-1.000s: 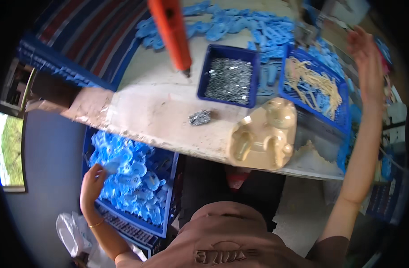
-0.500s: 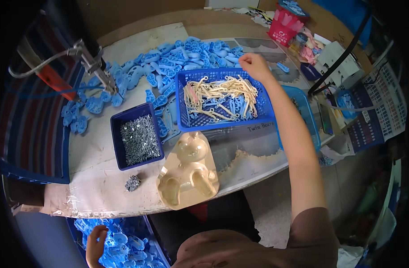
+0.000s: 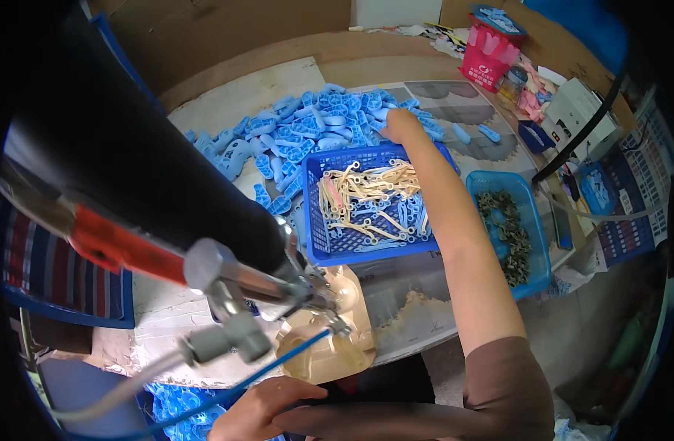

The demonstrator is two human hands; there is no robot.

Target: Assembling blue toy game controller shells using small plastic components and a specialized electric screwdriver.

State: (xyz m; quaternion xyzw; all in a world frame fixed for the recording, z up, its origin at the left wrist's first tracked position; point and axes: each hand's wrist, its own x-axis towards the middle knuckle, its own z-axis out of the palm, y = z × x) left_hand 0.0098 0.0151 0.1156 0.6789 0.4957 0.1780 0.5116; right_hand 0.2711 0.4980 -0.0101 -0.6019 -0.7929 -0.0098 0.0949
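Note:
My right hand (image 3: 403, 126) reaches to the near right edge of a heap of light-blue plastic shells (image 3: 300, 125). Its fingers are closed on a blue plastic shell, mostly hidden by the hand. Low in the view, my left hand (image 3: 259, 410) hovers by my lap, fingers apart, with nothing visible in it. Below my right forearm stands a blue mesh basket (image 3: 315, 239) of cream and blue looped plastic strips (image 3: 366, 192). A beige moulded bear-shaped tray (image 3: 355, 331) lies at the table's front edge, partly covered by the metal fittings.
A black column (image 3: 168, 154) with metal fittings (image 3: 259, 294) and a blue hose (image 3: 278, 360) crosses the left foreground. Right of the basket stands a light-blue tray (image 3: 532, 242) of small dark-green pieces. Blue pieces (image 3: 179, 411) lie below the table edge. A pink container (image 3: 487, 59) stands far right.
My view has shifted, so the column and fittings loom large and hide the box of small metal parts. My left hand has moved right, away from the lower blue pieces; my right hand has lowered into the heap.

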